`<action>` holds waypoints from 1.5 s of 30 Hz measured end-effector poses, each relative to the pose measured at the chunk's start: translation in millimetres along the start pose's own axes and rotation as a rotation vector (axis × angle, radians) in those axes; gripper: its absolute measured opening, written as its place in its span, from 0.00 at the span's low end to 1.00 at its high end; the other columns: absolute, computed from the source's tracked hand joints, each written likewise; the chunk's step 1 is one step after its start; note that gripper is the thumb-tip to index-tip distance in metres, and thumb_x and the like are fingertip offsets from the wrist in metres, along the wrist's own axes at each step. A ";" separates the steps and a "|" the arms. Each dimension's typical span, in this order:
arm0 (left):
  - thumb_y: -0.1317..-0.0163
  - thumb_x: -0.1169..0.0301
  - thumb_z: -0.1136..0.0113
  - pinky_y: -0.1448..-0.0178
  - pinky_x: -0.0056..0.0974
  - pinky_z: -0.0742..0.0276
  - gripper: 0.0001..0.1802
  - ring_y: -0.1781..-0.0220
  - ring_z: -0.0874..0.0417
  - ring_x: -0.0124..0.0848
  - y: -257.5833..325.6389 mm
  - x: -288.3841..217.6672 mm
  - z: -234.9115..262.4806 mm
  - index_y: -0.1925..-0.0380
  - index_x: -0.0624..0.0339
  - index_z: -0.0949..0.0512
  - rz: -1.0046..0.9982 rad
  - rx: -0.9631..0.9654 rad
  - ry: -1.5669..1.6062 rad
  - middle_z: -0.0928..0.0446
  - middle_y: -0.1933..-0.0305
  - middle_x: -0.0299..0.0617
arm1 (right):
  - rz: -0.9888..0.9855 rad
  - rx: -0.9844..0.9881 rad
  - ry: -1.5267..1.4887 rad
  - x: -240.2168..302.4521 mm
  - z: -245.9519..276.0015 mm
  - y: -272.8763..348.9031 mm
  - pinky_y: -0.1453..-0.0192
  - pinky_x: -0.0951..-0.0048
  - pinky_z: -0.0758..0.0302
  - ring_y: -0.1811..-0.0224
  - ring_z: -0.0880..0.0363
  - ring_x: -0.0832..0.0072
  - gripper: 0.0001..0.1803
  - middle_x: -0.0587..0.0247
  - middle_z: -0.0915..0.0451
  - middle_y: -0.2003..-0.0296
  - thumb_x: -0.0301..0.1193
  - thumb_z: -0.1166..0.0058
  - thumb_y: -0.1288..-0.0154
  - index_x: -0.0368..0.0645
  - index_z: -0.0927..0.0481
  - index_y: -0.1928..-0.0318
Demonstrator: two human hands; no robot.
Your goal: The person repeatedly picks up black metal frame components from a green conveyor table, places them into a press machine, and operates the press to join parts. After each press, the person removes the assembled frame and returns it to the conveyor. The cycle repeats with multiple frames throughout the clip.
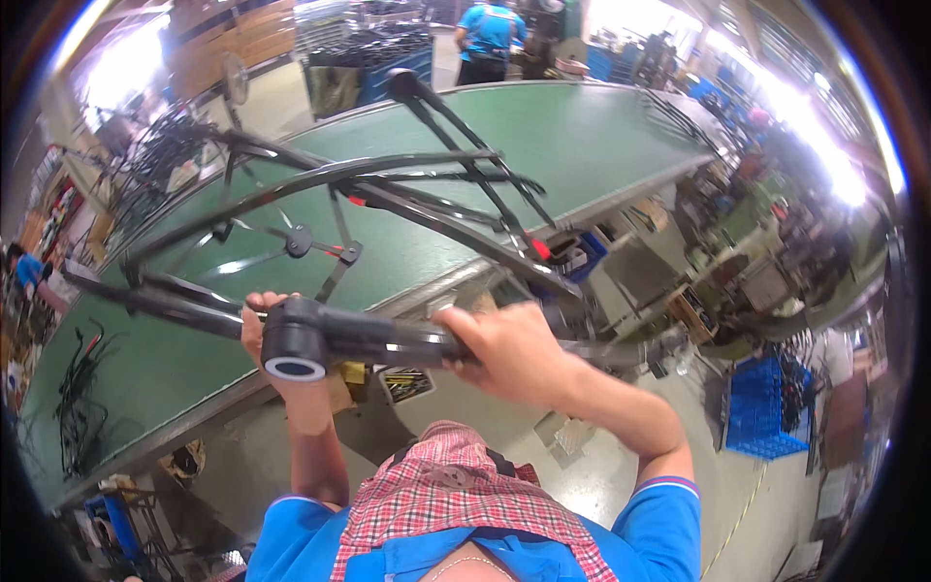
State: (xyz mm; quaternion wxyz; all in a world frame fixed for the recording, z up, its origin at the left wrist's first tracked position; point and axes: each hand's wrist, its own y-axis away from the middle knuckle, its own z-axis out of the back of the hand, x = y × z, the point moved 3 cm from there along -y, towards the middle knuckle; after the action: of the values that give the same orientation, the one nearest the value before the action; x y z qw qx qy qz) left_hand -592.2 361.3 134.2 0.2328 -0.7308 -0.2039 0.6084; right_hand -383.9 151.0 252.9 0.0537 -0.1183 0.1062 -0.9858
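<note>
Beside the green table [582,136], the right hand [519,349] is gripping the black frame [388,339], the left hand [254,335] clasping it behind the round collar [294,335] — that spacing is probably steadying it.

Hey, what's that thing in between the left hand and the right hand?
A thick black tube, seen in the head view. The right hand grips it, and its round end partly hides the left hand.

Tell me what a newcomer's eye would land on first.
Likely the dark tubular frame sprawling across left and middle, with the right hand gripping a thick black tube and the left hand by that tube's round end. A green table stretches behind; a blue crate sits at right.
</note>
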 end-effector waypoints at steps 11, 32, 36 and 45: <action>0.36 0.66 0.45 0.40 0.37 0.29 0.22 0.43 0.27 0.32 158.6 99.3 95.2 0.43 0.55 0.34 0.873 -0.555 0.791 0.29 0.43 0.38 | 0.480 0.327 0.335 -6.4 -196.5 -177.2 0.65 0.66 0.25 0.64 0.19 0.68 0.12 0.64 0.22 0.71 0.30 0.42 0.49 0.48 0.27 0.63; 0.33 0.47 0.57 0.55 0.41 0.31 0.28 0.59 0.26 0.35 4.2 276.9 -21.2 0.60 0.65 0.27 0.839 -0.033 -0.101 0.25 0.58 0.46 | -0.553 0.445 -0.044 -186.6 -258.1 123.9 0.44 0.61 0.30 0.46 0.28 0.61 0.23 0.57 0.25 0.52 0.38 0.40 0.47 0.47 0.25 0.49; 0.33 0.63 0.50 0.37 0.42 0.38 0.28 0.40 0.32 0.44 78.6 206.1 -118.6 0.40 0.71 0.39 0.285 0.149 -0.498 0.35 0.41 0.57 | -0.975 0.488 -0.138 -236.5 -273.2 280.0 0.48 0.60 0.26 0.50 0.24 0.59 0.23 0.55 0.22 0.55 0.41 0.42 0.46 0.48 0.23 0.50; 0.38 0.64 0.45 0.44 0.41 0.29 0.25 0.47 0.24 0.43 360.5 169.1 -284.0 0.46 0.69 0.33 0.713 1.337 -0.279 0.29 0.47 0.56 | -1.432 -0.177 -0.132 -390.2 -218.3 496.5 0.51 0.56 0.26 0.56 0.22 0.51 0.15 0.46 0.21 0.60 0.33 0.48 0.45 0.40 0.19 0.59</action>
State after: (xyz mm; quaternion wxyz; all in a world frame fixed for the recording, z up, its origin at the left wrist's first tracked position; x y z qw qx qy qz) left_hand -277.5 141.9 -169.3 0.3870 -0.3728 0.4273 0.7271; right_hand -20.1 -237.3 -151.2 -0.6087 -0.2220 0.0788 -0.7576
